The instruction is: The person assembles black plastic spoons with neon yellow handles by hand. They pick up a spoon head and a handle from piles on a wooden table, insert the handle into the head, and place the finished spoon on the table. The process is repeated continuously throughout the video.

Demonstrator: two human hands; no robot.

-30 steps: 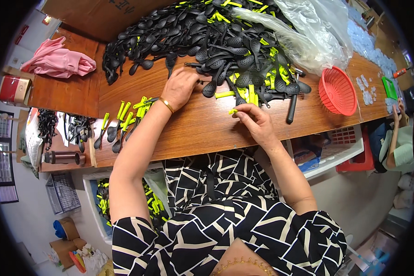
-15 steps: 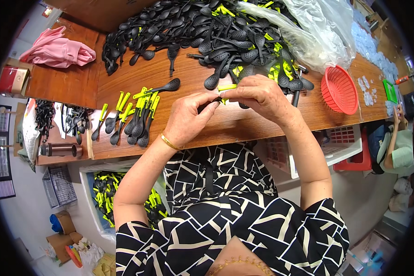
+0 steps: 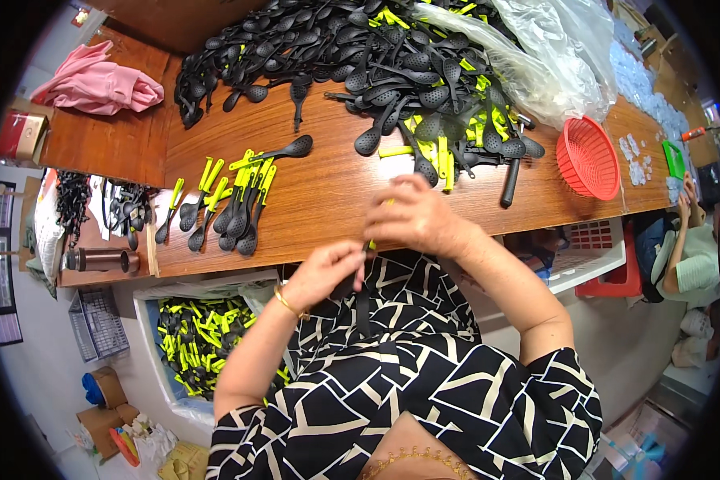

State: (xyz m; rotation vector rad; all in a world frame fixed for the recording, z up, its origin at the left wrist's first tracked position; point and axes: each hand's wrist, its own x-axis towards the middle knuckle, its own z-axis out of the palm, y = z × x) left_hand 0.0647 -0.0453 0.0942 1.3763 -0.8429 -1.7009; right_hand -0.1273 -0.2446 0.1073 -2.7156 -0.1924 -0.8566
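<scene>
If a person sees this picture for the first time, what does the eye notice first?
First, the big heap of black spoons at the far side of the wooden table. Then the left hand and right hand, together over the near edge, holding a black spoon with a yellow-green handle. A red basket sits at the right.

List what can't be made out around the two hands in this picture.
- Piece held between the left hand and right hand, head view: fingers cover it; only a yellow-green tip and a dark strip show.
- Lower spoons in the black pile: buried under others and under the clear plastic bag.
- White bits beside the red basket: too small to identify.
</scene>
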